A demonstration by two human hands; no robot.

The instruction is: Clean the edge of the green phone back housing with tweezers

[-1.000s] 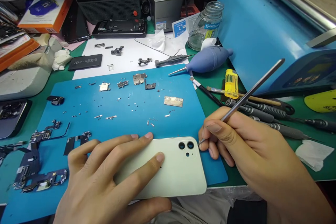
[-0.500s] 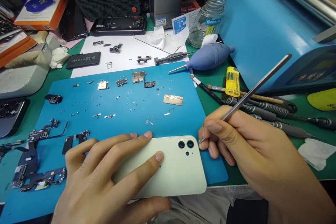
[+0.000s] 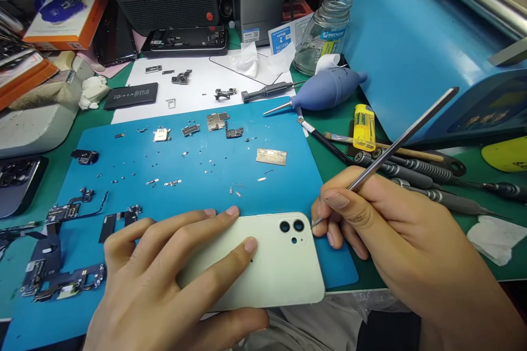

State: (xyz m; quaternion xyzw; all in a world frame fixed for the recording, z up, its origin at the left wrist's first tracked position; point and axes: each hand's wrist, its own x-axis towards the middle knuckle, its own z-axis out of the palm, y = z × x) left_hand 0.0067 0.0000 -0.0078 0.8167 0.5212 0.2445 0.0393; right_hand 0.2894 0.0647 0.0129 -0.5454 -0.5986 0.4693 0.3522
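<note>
A pale green phone back housing (image 3: 284,274) with two camera lenses lies across the near edge of the blue mat. My left hand (image 3: 177,269) grips it, fingertips on its back and far edge, thumb along the near edge. Between the thumb and fingers of my right hand (image 3: 370,219) is a thin metal pry tool (image 3: 395,145), slanted up to the right. Its lower tip touches the housing's right edge, close to the lenses. My left hand and fingers cover the housing's left part.
On the blue mat (image 3: 197,186) lie tiny screws, brackets and a phone flex board (image 3: 49,255). Behind are a battery (image 3: 130,96), a blower bulb (image 3: 329,88) and a glass jar (image 3: 321,38). Screwdrivers (image 3: 415,175) and a yellow lighter (image 3: 364,127) lie to the right.
Both hands, the housing and the pry tool stay almost where they were. The view has shifted very slightly; the tool's tip still rests at the same edge.
</note>
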